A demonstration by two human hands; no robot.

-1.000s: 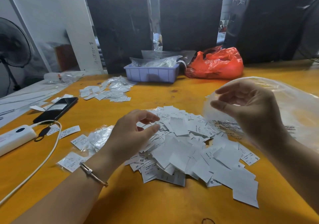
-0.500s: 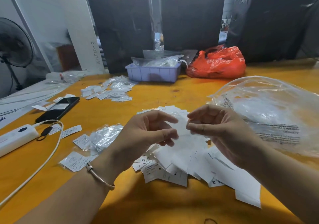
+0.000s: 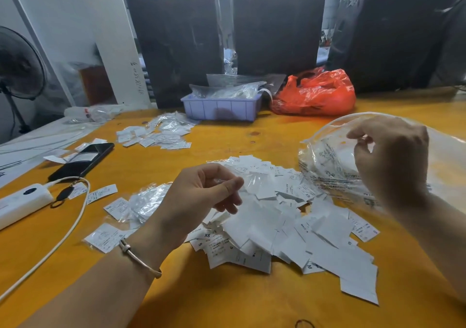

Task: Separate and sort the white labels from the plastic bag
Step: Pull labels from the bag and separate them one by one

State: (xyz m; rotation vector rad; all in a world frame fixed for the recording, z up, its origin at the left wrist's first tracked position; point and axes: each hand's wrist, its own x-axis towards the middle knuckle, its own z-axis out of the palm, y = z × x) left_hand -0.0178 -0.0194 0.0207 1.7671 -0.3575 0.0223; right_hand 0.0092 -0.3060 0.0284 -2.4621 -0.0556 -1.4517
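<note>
Left hand [image 3: 199, 196]: thumb and forefinger pressed together on a thin clear film [image 3: 252, 182], other fingers curled under; hovering over the near-left edge of the labels [image 3: 290, 224]. Hard to tell whether a label sits inside that film. Bracelet [image 3: 140, 258] on the wrist.

Right hand [image 3: 390, 161]: raised at the right, fingers curled, thumb and forefinger pinching the rim of the bag [image 3: 327, 166]. Bag held open and lifted, mouth toward the pile, lower part touching the pile's far-right edge. Printing on the bag blurred, unreadable; bag's right side cut off by the frame, contents unclear through the glare.

Labels heaped loose on the table [image 3: 227, 297] between the hands, some printed XS, S, M, most blank side up. Smaller sleeved bunch [image 3: 148, 202] just left of the left hand, partly hidden behind it. Another small batch [image 3: 156, 135] farther back, near the tray [image 3: 222, 108].

Phone [image 3: 83, 161] and power bank [image 3: 22, 202] at far left, power bank cut off by the edge. Red bag [image 3: 315, 93] beside the tray.
</note>
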